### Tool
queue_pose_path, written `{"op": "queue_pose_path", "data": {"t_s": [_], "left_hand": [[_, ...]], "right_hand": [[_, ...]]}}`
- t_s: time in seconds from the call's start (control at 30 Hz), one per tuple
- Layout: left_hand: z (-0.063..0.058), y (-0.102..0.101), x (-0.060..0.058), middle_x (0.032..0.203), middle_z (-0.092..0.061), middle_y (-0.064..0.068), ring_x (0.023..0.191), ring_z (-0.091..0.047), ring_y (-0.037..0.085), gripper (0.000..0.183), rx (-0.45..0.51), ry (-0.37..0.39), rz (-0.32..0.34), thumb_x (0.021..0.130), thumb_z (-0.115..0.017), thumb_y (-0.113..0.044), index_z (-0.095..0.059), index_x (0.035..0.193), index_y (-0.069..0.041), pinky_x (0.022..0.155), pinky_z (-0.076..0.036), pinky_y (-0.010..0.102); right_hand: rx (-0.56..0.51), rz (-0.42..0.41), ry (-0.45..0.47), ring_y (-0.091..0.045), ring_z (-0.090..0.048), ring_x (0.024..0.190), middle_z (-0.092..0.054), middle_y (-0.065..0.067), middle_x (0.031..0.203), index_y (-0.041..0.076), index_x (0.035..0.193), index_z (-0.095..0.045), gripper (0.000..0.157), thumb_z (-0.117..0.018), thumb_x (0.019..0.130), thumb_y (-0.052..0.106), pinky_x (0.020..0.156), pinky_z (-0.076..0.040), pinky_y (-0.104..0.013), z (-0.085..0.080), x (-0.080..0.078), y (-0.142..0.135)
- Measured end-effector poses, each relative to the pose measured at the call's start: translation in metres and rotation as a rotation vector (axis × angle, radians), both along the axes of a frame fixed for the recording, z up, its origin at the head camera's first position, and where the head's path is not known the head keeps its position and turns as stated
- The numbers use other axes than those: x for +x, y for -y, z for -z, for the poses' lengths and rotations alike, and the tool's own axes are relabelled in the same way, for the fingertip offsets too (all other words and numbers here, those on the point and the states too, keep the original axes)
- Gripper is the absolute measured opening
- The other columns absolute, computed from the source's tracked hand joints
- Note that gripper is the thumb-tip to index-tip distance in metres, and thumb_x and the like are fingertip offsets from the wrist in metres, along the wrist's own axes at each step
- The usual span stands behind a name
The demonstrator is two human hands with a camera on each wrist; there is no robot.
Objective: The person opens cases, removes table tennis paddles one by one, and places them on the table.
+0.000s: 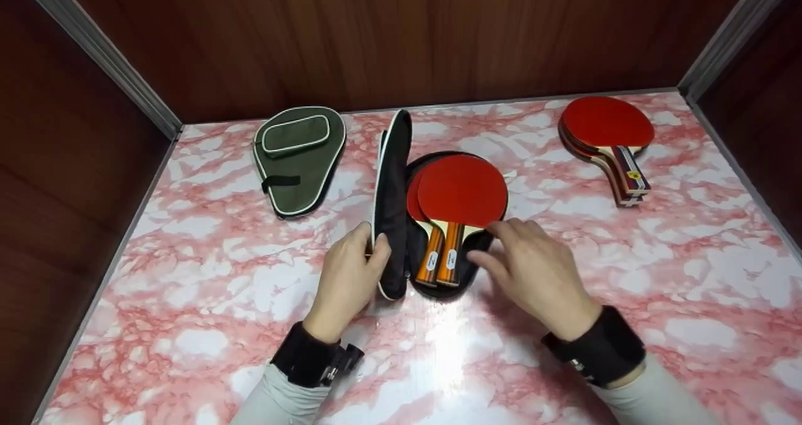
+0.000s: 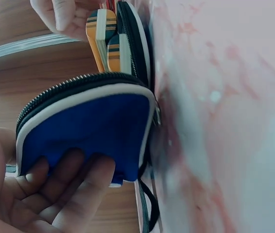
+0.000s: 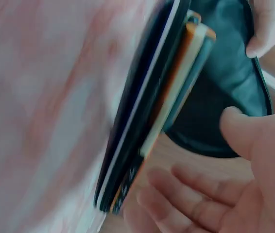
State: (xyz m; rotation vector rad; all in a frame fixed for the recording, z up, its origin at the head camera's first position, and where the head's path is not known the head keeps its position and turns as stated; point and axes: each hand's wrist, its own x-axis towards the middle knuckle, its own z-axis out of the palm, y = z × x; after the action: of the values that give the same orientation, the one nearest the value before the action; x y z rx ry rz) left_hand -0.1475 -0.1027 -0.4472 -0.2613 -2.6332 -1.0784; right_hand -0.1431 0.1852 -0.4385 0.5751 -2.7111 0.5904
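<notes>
An unzipped paddle case [image 1: 393,224] with a black lining and white piping lies in the middle of the table, its cover standing nearly upright on the left. Its outside looks blue in the left wrist view. My left hand [image 1: 348,274] pinches the cover's edge, thumb inside and fingers [image 2: 86,187] against the outer face. Two red table tennis paddles [image 1: 462,190] with striped orange handles lie overlapping in the case's other half, handles toward me. My right hand [image 1: 539,268] hovers by the case's right edge, fingers loosely bent, holding nothing; whether its fingertips touch the upper paddle, I cannot tell.
A green paddle case [image 1: 304,155] with a small pocket lies at the back left. Stacked red paddles [image 1: 608,123] sit at the back right. Brown panels [image 1: 413,36] wall the marbled table [image 1: 207,274] at the back and sides.
</notes>
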Motion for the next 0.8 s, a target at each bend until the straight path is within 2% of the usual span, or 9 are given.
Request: {"op": "queue_pose_path", "data": {"t_s": [0.1,0.2,0.3,0.4,0.5,0.57,0.7,0.8], "left_hand": [[0.001,0.003,0.002,0.071,-0.041,-0.005,0.067,-0.048,0.020,0.028,0.011,0.002,-0.005,0.106,-0.063,-0.016,-0.050,0.080,-0.014,0.063,-0.041,0.038],[0.002,0.004,0.003,0.071,-0.043,-0.005,0.067,-0.049,0.019,0.028,0.022,0.000,-0.001,0.106,-0.063,-0.016,-0.051,0.081,-0.014,0.063,-0.041,0.037],[0.001,0.005,0.003,0.071,-0.043,-0.005,0.067,-0.050,0.020,0.027,0.023,-0.008,-0.002,0.105,-0.063,-0.016,-0.052,0.081,-0.014,0.063,-0.042,0.038],[0.001,0.003,0.004,0.071,-0.044,-0.005,0.067,-0.050,0.020,0.026,0.022,-0.013,-0.005,0.104,-0.063,-0.016,-0.052,0.080,-0.014,0.063,-0.043,0.039],[0.001,0.001,0.006,0.070,-0.043,-0.006,0.066,-0.050,0.020,0.027,0.020,-0.019,-0.002,0.104,-0.063,-0.015,-0.052,0.079,-0.015,0.062,-0.042,0.039],[0.000,0.000,0.006,0.070,-0.042,-0.006,0.066,-0.049,0.020,0.027,0.022,-0.019,0.005,0.104,-0.063,-0.015,-0.052,0.079,-0.015,0.062,-0.042,0.039],[0.000,-0.002,0.007,0.070,-0.041,-0.006,0.066,-0.050,0.022,0.027,0.031,-0.030,0.014,0.103,-0.062,-0.014,-0.051,0.079,-0.014,0.062,-0.043,0.040],[0.001,-0.004,0.007,0.070,-0.043,-0.005,0.066,-0.051,0.022,0.026,0.037,-0.035,0.019,0.103,-0.062,-0.015,-0.052,0.079,-0.014,0.062,-0.045,0.041]], "right_hand": [[0.005,0.004,0.000,-0.042,-0.068,0.117,-0.071,-0.023,0.127,-0.006,0.140,-0.066,0.076,-0.083,0.096,0.054,0.095,-0.058,-0.059,0.005,0.002,0.014],[0.038,0.017,0.024,-0.047,-0.057,0.138,-0.059,-0.029,0.150,-0.007,0.155,-0.055,0.096,-0.080,0.095,0.063,0.113,-0.046,-0.066,0.007,0.005,0.029],[0.082,0.027,0.050,-0.050,-0.044,0.152,-0.045,-0.028,0.166,-0.003,0.165,-0.044,0.106,-0.075,0.094,0.071,0.118,-0.036,-0.074,0.008,0.005,0.043],[0.131,0.037,0.060,-0.051,-0.039,0.156,-0.039,-0.027,0.171,0.000,0.168,-0.041,0.109,-0.069,0.094,0.076,0.116,-0.034,-0.079,0.008,0.007,0.053],[0.174,0.043,0.020,-0.051,-0.045,0.150,-0.046,-0.030,0.165,-0.002,0.165,-0.047,0.107,-0.068,0.094,0.076,0.115,-0.037,-0.076,0.009,0.007,0.059],[0.200,0.053,-0.033,-0.051,-0.053,0.139,-0.054,-0.032,0.152,-0.004,0.159,-0.053,0.103,-0.072,0.094,0.074,0.111,-0.044,-0.071,0.011,0.007,0.061],[0.217,0.073,-0.112,-0.048,-0.062,0.107,-0.062,-0.029,0.116,-0.008,0.137,-0.063,0.087,-0.079,0.094,0.066,0.088,-0.053,-0.060,0.015,0.005,0.063],[0.201,0.072,-0.121,-0.044,-0.063,0.091,-0.062,-0.023,0.098,-0.006,0.123,-0.062,0.072,-0.082,0.096,0.058,0.072,-0.055,-0.055,0.017,0.005,0.064]]}}
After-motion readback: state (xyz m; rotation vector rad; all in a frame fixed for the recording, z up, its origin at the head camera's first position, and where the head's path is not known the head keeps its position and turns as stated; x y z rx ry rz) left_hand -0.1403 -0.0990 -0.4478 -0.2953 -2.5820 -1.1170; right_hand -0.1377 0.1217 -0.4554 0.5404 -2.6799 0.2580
